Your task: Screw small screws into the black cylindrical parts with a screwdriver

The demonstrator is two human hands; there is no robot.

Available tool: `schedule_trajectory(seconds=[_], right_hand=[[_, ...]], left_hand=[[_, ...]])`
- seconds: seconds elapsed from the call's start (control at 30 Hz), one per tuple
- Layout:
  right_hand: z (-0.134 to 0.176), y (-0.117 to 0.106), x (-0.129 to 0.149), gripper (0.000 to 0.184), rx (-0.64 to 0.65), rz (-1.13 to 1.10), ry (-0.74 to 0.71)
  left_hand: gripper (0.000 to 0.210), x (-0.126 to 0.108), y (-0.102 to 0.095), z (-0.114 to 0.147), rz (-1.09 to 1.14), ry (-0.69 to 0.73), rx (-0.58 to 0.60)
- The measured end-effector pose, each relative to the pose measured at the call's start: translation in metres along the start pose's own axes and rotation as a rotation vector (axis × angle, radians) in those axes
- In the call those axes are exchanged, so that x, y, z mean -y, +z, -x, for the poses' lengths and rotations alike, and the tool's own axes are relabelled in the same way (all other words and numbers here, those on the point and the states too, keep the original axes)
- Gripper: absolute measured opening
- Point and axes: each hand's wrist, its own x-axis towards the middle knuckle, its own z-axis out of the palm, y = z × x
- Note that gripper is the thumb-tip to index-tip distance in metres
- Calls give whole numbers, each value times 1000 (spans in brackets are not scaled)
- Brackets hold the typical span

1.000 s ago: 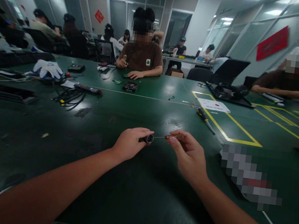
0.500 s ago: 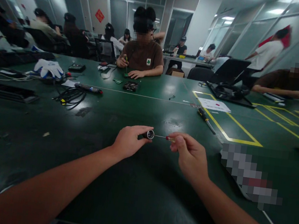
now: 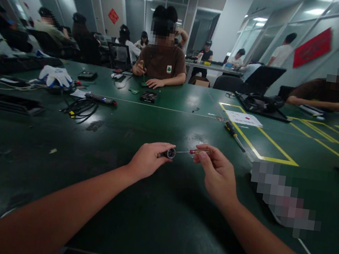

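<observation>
My left hand (image 3: 147, 158) grips a small dark cylinder (image 3: 170, 153) between thumb and fingers, its round, silvery-rimmed open end facing me. In my right hand (image 3: 218, 171) is a small screwdriver (image 3: 195, 151) with a red and clear handle, pinched between thumb and fingertips. Its thin shaft points left and the tip meets the right side of the cylinder's rim. Whether the tip sits in a screw is too small to tell. Both hands are held above the green table (image 3: 146, 207).
A yellow-black screwdriver (image 3: 235, 136) lies beyond my right hand, near a white sheet (image 3: 244, 118) and yellow tape. At right lies a blurred-out flat object (image 3: 282, 196). Coiled black cable (image 3: 80, 111) and white gloves (image 3: 55, 76) are at left. A co-worker (image 3: 162, 61) sits opposite.
My right fingers have opened out somewhat and shifted along the screwdriver, showing more of its handle, which now tilts slightly upward. My left hand and the cylinder are nearly still.
</observation>
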Motion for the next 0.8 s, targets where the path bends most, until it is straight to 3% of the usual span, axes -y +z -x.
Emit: schedule_trajectory(seconds=[0.13,0.23,0.3,0.4,0.57,0.8], right_hand=[[-5,0,-8,29,5,-117,68],[-11,-1,-14,32,-37,-329,207],[-13,-1,-17,33,-77,-394,224],[-11,-1,-18,29,-104,-317,141],[-5,1,-16,28,-42,-107,34],[-3,-1,-6,25,41,-6,1]], left_hand=[[42,2,0,-1,-25,48,15],[41,4,-1,-2,-33,63,-5],[40,4,-1,-2,-30,58,-21],[38,2,-1,-2,-14,54,-32],[41,-2,0,-1,-18,53,-24],[40,-1,0,0,-10,31,-32]])
